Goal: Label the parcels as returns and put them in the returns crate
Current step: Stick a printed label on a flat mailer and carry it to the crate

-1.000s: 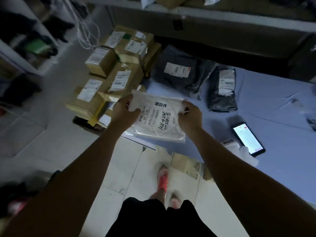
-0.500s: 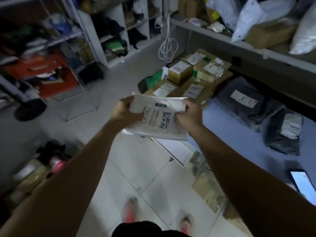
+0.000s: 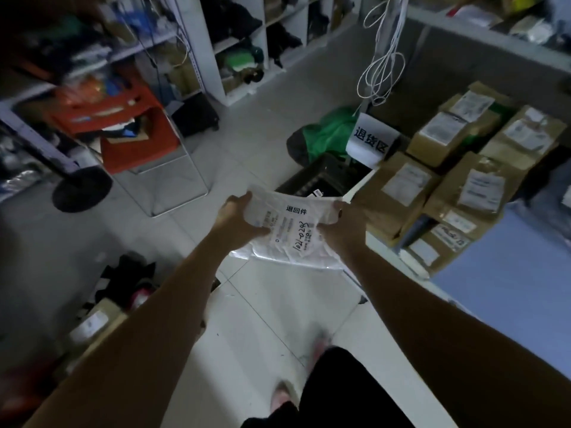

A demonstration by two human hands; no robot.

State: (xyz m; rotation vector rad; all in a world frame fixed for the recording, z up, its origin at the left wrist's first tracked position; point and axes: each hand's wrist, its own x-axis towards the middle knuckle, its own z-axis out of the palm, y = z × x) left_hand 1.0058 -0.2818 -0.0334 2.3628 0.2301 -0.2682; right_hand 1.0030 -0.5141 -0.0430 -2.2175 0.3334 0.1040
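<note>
I hold a white plastic mailer parcel out in front of me above the tiled floor; it carries a printed label and handwritten digits. My left hand grips its left edge and my right hand grips its right edge. Just beyond the parcel stands a black crate on the floor, its near part hidden by the parcel. A white sign with blue characters hangs over the crate's far side.
Several taped cardboard boxes are stacked on the blue-covered table to the right. A green bag lies behind the crate. An orange chair, white shelving and floor clutter sit to the left.
I turned left from the table, carrying the parcel over the floor. The black crate and its sign came into view right behind the parcel. Both hands kept their grip.
</note>
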